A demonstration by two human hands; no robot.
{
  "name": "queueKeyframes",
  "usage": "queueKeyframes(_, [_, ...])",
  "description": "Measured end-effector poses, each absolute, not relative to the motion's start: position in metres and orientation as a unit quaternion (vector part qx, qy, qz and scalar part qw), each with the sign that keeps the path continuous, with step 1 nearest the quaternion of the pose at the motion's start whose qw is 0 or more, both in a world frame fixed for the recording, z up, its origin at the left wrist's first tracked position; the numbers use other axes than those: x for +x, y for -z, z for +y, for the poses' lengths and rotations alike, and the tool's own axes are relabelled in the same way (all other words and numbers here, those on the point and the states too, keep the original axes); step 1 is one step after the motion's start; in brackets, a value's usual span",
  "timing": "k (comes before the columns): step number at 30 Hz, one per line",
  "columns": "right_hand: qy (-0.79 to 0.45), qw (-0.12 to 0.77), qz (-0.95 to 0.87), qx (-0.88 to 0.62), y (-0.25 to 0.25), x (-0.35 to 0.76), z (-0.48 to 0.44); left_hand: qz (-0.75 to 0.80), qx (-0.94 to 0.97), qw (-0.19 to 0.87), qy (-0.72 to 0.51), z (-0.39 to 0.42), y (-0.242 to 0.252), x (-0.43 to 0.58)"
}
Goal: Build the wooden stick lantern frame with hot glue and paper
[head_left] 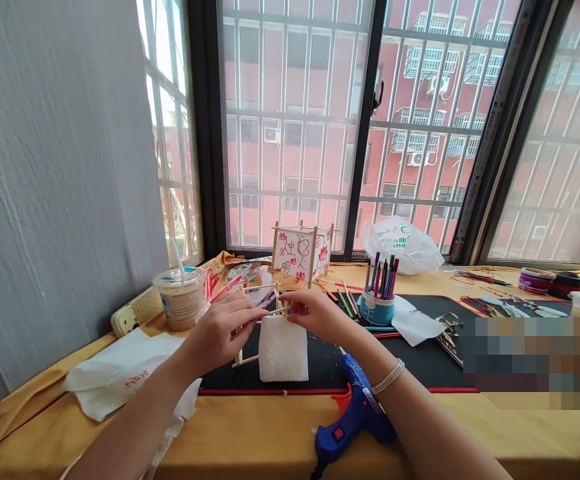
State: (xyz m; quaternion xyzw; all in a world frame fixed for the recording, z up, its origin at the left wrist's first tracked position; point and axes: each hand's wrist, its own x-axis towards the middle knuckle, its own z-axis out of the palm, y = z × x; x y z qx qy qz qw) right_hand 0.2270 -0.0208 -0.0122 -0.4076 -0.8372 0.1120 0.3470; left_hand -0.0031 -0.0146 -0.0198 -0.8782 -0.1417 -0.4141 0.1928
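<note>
Bench: a yellow-covered bench below a barred window, with a black mat and free room along its near edge.
Finished: a drawn paper lantern stood at the back, fully panelled.
Left: a wooden stick frame over the mat, bare except for a white paper sheet at its near side.
Hands: the left hand gripped the frame's sticks; the right hand pinched them.
Nearby: a blue glue gun lay just below the right hand.

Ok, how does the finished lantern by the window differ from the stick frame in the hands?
The finished lantern has paper panels drawn with red flowers and dark writing; the stick frame is mostly bare sticks, with one blank white sheet against it. The lantern stands unheld; the frame is held by the left hand and right hand. Both are built from thin wooden sticks.
</note>
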Motion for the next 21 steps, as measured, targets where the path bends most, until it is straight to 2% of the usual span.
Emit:
queueKeyframes(13, [-0.071,0.306,-0.873,-0.373,-0.014,0.236,-0.047,-0.170,-0.886,0.091,0.422,-0.011,0.024,-0.004])
queueKeyframes(21, [-0.017,0.307,-0.884,-0.351,-0.001,0.217,-0.044,-0.185,-0.883,0.031,0.429,-0.011,0.020,-0.010])
